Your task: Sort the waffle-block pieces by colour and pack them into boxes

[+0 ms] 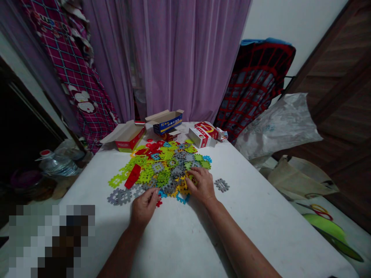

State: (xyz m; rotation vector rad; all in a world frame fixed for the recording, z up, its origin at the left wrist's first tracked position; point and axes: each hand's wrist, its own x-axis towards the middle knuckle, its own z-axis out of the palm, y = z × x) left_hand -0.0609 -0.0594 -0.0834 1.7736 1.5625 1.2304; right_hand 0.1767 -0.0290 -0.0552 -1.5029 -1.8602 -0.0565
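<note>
A loose heap of flat plastic interlocking building pieces [165, 166] with notched edges lies on the white table [179, 235], in lime green, grey, red, yellow and blue. At the heap's near left edge is my left hand [143, 206], thumb and fingers brought together; anything between them is too small or hidden to name. My right hand [203, 183] reaches into the heap's right side, with thumb and fingers around a yellow interlocking piece [193, 178]. Just beside that hand, a grey piece [222, 185] lies apart on the table. Several grey pieces [123, 197] lie left of my left hand.
Behind the heap stand an open red box [130, 139], an open blue box [168, 122] and a red-and-white box [199, 137]. A solid red piece [133, 176] rests on the heap's left. Beyond the right edge hangs a plastic bag [281, 125]; purple curtains [185, 58] close the back.
</note>
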